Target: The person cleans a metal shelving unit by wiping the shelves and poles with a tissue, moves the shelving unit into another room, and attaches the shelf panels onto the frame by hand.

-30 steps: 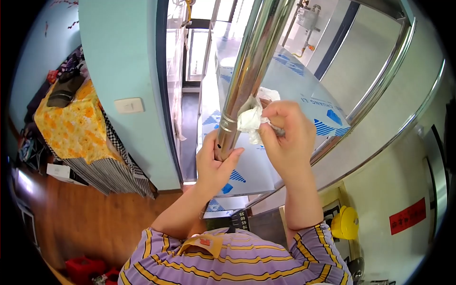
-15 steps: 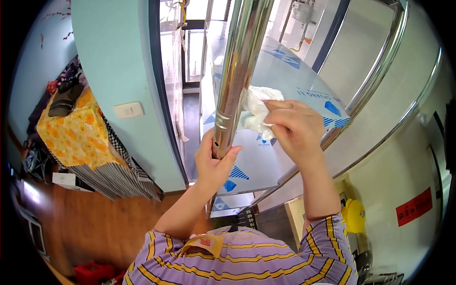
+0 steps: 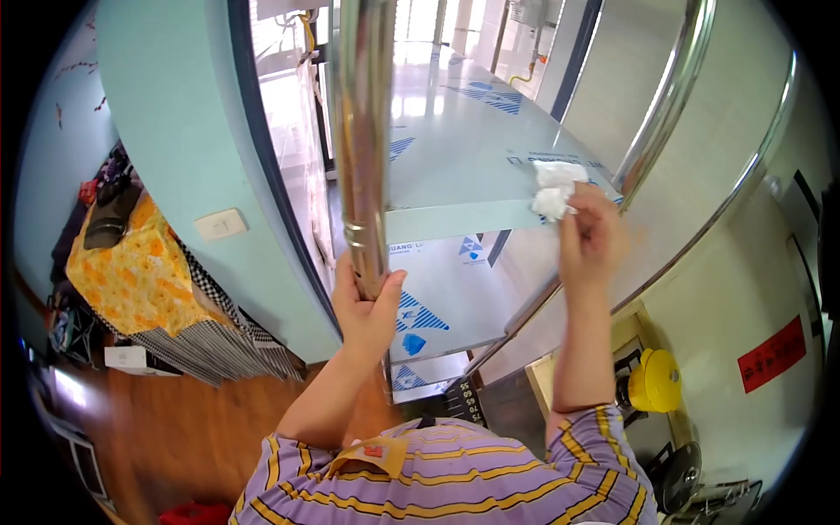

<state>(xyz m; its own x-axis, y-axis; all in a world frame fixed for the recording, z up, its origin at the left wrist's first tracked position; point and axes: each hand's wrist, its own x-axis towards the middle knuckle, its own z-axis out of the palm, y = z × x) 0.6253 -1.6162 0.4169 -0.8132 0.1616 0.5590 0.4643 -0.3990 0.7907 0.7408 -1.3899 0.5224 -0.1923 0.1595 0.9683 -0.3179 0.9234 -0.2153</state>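
A shiny metal tube point(image 3: 360, 131) stands upright in front of me. My left hand point(image 3: 367, 311) wraps round its lower end, thumb on the right side. To the right, my right hand point(image 3: 595, 232) pinches a crumpled white tissue point(image 3: 557, 188), and its fingers are slightly blurred. The tissue is apart from the tube, over the front right part of a metal shelf point(image 3: 472, 166) that carries blue-printed film. I cannot tell whether the tissue touches the shelf.
A lower shelf point(image 3: 455, 324) with blue print lies beneath. Left stands a pale green wall point(image 3: 175, 131) with a switch point(image 3: 221, 225), beyond it a table with a yellow floral cloth point(image 3: 131, 271). At right are a yellow pot point(image 3: 656, 381) and a red paper strip point(image 3: 772, 354).
My right hand has drawn the tissue away from the tube to the right. The tube and my left hand on it have shifted left in view, and the view itself has turned slightly.
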